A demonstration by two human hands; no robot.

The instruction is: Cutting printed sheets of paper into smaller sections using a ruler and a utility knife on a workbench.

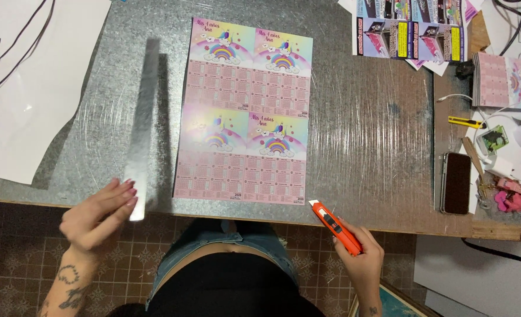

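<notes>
A printed sheet (243, 111) with four pink calendar cards, each topped by a rainbow and unicorn picture, lies flat on the metal work surface (360, 117). To its left, a long metal ruler (143, 123) is raised off the surface, and my left hand (99, 214) grips its near end at the table's front edge. My right hand (363, 258) holds an orange utility knife (335, 226) just off the front edge, with the blade end pointing toward the sheet's lower right corner.
A white sheet (31, 82) with dark cables lies at the left. Colourful printed flyers (413, 29) sit at the back right. A stack of cut calendars (501, 82), a yellow cutter (467, 122), a dark phone (456, 182) and small items crowd the right wooden edge.
</notes>
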